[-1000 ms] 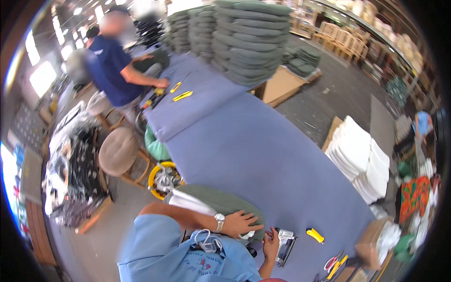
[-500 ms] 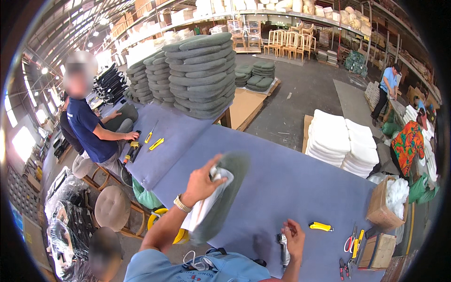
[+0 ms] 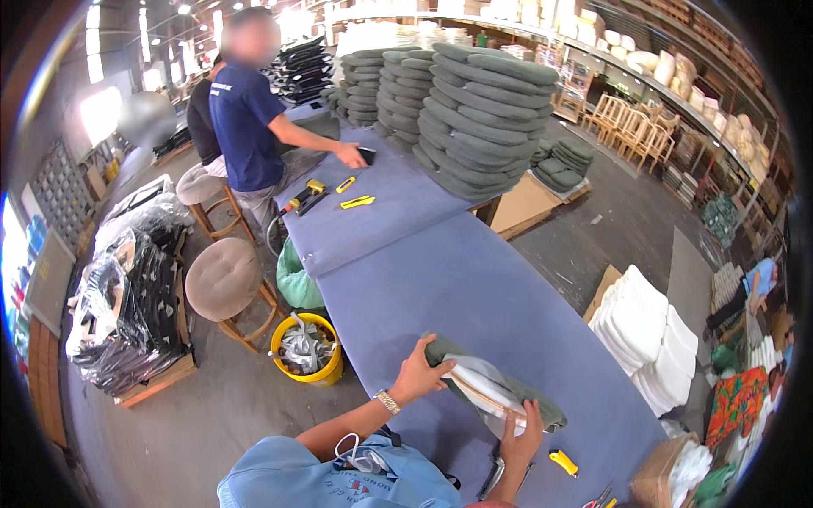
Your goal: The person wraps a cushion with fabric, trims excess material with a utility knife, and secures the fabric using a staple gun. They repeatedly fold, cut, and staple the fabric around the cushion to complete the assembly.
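A dark green seat cushion is tilted up on its edge above the near part of the blue-grey table. Its open underside shows white padding and a thin tan layer. My left hand grips its left end, the thumb on the pale side. Around the lower right part my right hand is closed, fingers pressed on the cover's edge. A silvery metal tool lies beside my right forearm and is partly hidden. Right of that hand lies a yellow utility knife.
Tall stacks of green cushions stand at the far table end. A person in a dark blue shirt reaches over the table's left side. A yellow bucket of scraps stands beside the table, white foam pads to the right.
My right hand, earlier apart near the metal tool, now holds the cushion too. The cushion has come down and right and turned its padded side to me. The view has swung left.
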`<action>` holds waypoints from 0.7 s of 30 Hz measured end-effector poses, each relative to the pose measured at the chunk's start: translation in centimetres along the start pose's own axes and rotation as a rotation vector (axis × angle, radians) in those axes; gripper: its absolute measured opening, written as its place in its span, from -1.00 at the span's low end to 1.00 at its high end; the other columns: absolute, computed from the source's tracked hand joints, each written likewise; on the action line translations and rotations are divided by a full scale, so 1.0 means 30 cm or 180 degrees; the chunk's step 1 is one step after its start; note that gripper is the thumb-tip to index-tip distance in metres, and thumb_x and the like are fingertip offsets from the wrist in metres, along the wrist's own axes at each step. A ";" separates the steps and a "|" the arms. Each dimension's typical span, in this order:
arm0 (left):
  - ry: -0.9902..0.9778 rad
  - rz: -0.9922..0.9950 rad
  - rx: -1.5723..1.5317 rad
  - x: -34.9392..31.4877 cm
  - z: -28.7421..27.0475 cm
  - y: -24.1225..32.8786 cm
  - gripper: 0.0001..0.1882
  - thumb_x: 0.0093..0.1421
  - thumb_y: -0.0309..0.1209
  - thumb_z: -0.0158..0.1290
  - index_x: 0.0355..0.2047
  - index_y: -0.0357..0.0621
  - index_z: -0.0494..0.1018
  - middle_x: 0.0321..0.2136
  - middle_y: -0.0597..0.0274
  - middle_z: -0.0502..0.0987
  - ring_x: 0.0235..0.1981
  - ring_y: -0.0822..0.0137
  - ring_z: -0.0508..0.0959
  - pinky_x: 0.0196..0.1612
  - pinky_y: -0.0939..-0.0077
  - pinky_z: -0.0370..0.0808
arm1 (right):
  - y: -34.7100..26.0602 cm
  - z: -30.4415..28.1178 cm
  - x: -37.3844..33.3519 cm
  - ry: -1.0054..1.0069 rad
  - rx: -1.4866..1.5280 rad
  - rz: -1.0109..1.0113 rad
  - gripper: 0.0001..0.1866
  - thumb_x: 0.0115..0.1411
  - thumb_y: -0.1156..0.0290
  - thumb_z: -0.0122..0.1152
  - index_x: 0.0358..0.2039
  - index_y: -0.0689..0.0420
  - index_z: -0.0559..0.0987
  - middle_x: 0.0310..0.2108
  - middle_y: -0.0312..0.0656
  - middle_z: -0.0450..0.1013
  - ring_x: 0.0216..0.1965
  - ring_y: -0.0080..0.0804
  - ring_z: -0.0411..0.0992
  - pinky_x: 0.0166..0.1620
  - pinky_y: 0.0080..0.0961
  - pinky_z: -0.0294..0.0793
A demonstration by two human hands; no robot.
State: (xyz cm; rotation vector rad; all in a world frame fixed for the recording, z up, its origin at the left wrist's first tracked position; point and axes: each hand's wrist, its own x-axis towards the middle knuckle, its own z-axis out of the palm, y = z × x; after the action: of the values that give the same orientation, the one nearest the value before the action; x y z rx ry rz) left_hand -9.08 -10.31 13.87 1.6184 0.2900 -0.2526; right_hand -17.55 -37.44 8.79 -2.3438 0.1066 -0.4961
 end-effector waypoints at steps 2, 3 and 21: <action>-0.0069 -0.0029 -0.0192 0.018 -0.011 -0.029 -0.06 0.23 -0.25 0.30 0.44 -0.14 -0.04 -0.10 -0.06 0.58 -0.35 0.31 0.70 -0.31 0.43 0.73 | -0.001 0.072 0.001 0.0091 0.0026 0.0007 -0.43 0.22 0.29 0.29 0.23 0.20 0.47 0.36 0.10 0.28 0.39 0.11 0.19 0.41 -0.04 0.10; -0.0113 -0.0062 -0.0277 0.008 -0.017 -0.036 -0.07 0.25 -0.26 0.29 0.44 -0.14 -0.05 -0.10 -0.05 0.58 -0.35 0.32 0.70 -0.30 0.43 0.73 | -0.018 0.099 -0.005 0.0130 0.0037 0.0037 -0.40 0.23 0.26 0.28 0.25 0.21 0.45 0.37 0.11 0.25 0.42 0.10 0.15 0.42 -0.05 0.08; -0.1133 0.0760 0.3820 -0.184 -0.199 -0.160 -0.37 0.31 0.11 0.08 0.26 0.07 0.41 -0.44 0.07 0.67 -0.40 0.03 0.69 -0.34 0.08 0.61 | -0.018 0.261 0.228 0.0125 -0.0215 -0.1078 -0.74 0.26 0.39 0.18 -0.10 0.15 0.69 0.09 -0.14 0.57 0.31 -0.06 0.33 0.45 0.05 -0.01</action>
State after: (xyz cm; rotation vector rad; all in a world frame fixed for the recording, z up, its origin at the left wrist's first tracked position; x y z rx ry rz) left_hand -15.96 -4.24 11.62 2.6987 -0.4297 -0.5869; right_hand -8.31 -33.45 6.19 -2.4290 -0.2638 -0.7120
